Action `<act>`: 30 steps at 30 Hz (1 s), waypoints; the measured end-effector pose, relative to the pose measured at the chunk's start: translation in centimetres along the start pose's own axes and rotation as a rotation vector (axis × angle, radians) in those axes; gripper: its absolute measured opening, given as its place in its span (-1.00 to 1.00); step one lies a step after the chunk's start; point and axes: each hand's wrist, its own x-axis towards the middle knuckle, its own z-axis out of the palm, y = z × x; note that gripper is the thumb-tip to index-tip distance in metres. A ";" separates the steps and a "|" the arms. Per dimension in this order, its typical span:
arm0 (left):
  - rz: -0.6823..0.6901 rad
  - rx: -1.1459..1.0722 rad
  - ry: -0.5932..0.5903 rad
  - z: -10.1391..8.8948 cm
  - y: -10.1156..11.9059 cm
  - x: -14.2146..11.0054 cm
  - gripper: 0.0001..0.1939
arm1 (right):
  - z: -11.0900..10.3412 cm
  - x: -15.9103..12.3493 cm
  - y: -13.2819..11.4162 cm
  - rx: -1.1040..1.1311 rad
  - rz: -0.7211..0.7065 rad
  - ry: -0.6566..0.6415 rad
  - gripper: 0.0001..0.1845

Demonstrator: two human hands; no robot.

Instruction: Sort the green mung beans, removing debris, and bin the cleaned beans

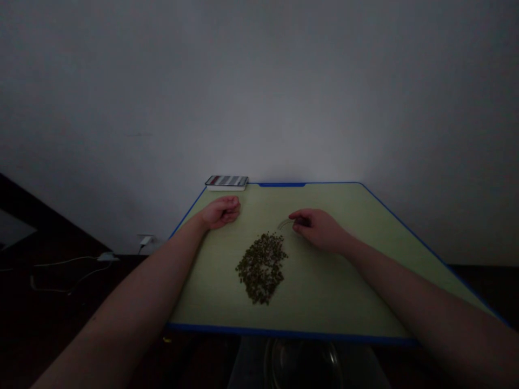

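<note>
My right hand [318, 229] pinches a pair of thin, curved metal tweezers [286, 222] between thumb and fingers. Their tips point left and down, just above the upper right edge of a loose pile of small green-brown pieces [259, 265], too small and dark to name exactly. This pile is spread on the pale table [332, 292], nearer to its front edge, with a thinner patch in its middle. My left hand [222, 212] rests on the table up and left of the pile, its fingers curled into a loose fist, with nothing visible in them.
A phone-like device with a lit screen [227, 180] lies on a white box at the table's back left corner. The table has a blue rim and stands against a grey wall. Below its front edge is a glass bowl [304, 362]. Cables [81, 262] and a plug lie at left.
</note>
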 end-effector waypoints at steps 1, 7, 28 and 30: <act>0.003 -0.001 -0.005 0.0 0.0 0.0 -0.60 | -0.1 -0.2 -0.3 0.010 0.002 0.007 -0.65; 0.004 -0.002 -0.009 0.2 -0.1 0.1 -0.63 | -0.6 -4.8 -5.8 0.000 -0.324 0.007 -0.76; 0.010 -0.015 -0.032 0.4 0.0 0.1 -0.67 | 2.5 -8.6 -7.1 -0.331 -0.548 -0.130 -0.77; 0.009 -0.015 -0.030 0.4 0.0 0.1 -0.68 | 1.9 -7.8 -6.6 -0.302 -0.442 -0.132 -0.77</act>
